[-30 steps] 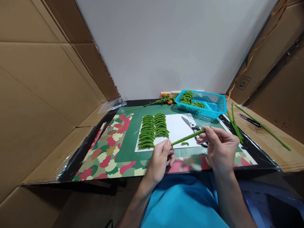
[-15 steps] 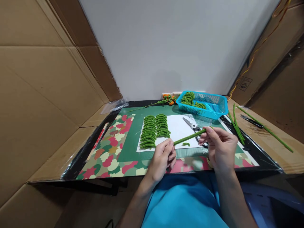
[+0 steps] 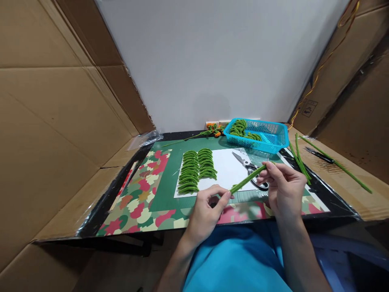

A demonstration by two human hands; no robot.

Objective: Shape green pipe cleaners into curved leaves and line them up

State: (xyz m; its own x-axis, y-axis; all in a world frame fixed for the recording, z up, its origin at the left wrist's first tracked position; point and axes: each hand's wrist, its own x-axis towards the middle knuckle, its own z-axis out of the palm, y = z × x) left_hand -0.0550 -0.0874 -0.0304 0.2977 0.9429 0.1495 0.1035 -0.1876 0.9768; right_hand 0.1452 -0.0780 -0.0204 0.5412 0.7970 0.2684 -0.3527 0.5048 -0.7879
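Note:
A green pipe cleaner (image 3: 247,179) slants between both hands above the table's front edge. My right hand (image 3: 284,188) pinches its upper end with thumb and fingertips. My left hand (image 3: 209,207) pinches its lower end at the thumb and forefinger. On the white sheet (image 3: 226,170) just beyond lie two rows of several curved green pieces (image 3: 196,170). Scissors (image 3: 251,168) rest on the sheet, partly hidden behind the pipe cleaner and my right hand.
A blue basket (image 3: 267,136) holding green pieces stands at the back right. Long green stems (image 3: 299,160) and a dark tool (image 3: 319,154) lie on the right. An orange-flowered sprig (image 3: 209,130) lies at the back. Cardboard walls enclose both sides.
My left hand slid down and right along the pipe cleaner, and the stick now tilts more steeply. The small green piece on the sheet is now hidden.

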